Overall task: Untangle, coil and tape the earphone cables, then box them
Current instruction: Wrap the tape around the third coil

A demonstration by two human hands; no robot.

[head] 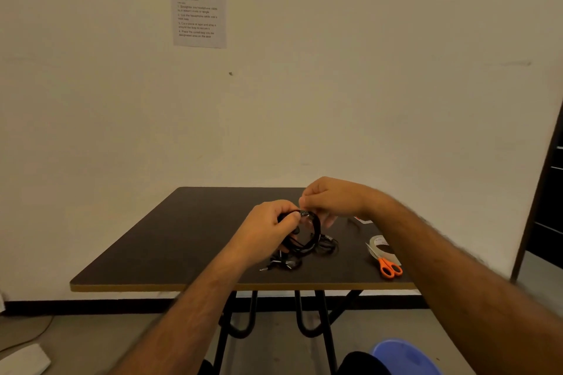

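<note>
Above the middle of the dark table [170, 240], my left hand [268, 228] grips a black coil of earphone cable [313, 231]. My right hand [332, 198] pinches the top of that coil, where a small shiny bit shows, perhaps tape. Under the coil, more black earphone cables [286, 263] lie loose on the tabletop, one with a metal plug. A roll of clear tape [380, 245] and orange-handled scissors [390, 268] sit at the right.
A small red and white object [362, 219] lies behind my right forearm. A printed sheet [199, 4] hangs on the wall. A blue tub [405, 356] stands on the floor at my right, and table legs [243, 320] are below the front edge.
</note>
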